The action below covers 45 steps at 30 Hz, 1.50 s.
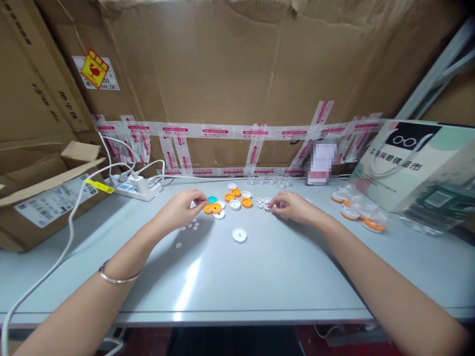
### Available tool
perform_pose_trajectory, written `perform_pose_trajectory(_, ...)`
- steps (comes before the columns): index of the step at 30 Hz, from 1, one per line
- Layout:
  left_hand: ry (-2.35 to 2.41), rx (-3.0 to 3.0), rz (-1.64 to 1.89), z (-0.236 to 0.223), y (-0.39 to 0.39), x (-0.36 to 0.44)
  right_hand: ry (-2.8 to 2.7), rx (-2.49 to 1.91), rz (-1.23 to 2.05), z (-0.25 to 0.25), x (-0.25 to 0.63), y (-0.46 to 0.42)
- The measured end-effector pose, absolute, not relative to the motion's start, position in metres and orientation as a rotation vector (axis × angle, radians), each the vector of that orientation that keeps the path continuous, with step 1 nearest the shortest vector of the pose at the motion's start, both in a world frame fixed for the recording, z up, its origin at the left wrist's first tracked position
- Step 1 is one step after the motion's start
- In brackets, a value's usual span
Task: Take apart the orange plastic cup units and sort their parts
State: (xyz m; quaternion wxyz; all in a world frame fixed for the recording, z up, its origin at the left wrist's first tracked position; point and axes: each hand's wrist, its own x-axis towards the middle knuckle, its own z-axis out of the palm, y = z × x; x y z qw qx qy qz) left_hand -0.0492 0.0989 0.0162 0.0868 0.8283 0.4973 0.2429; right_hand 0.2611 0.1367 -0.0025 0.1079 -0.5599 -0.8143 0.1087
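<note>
On the grey table, my left hand (pixel 185 206) is beside a cluster of round plastic caps: orange caps (pixel 215 208), a teal cap (pixel 212 200) and white caps (pixel 234 204). Its thumb and fingers are pinched together; anything between them is too small to make out. Small white discs (pixel 190 225) lie below that hand. My right hand (pixel 291 205) has its fingertips closed at the edge of a pile of small white plastic pieces (pixel 261 202); what they grip is hidden. Nearer to me, between the hands, a single white cap (pixel 239 235) lies flat.
Clear small containers (pixel 269 180) line the back, beside a propped phone (pixel 322 163). At right are orange-based clear pieces (pixel 361 215), a plastic bottle (pixel 430 207) and a paper bag (pixel 393 168). A power strip (pixel 143 190), cable and open cardboard box (pixel 48 198) occupy the left.
</note>
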Motion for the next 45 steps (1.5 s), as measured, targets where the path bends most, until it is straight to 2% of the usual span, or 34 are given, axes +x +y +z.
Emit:
perform_pose_trajectory(20,1.542,2.510,0.674,0.017,0.104,-0.058,-2.441,-1.632,0.472,-0.002,0.266,0.139)
perform_pose_trajectory(31,1.553,2.528,0.618,0.014,0.108,-0.062,-2.251,-1.570,0.196,-0.014,0.264,0.147)
perform_pose_trajectory(45,1.536,2.599,0.547,0.011,0.110,-0.060,-2.333,-1.570,0.213,-0.025,0.274,0.164)
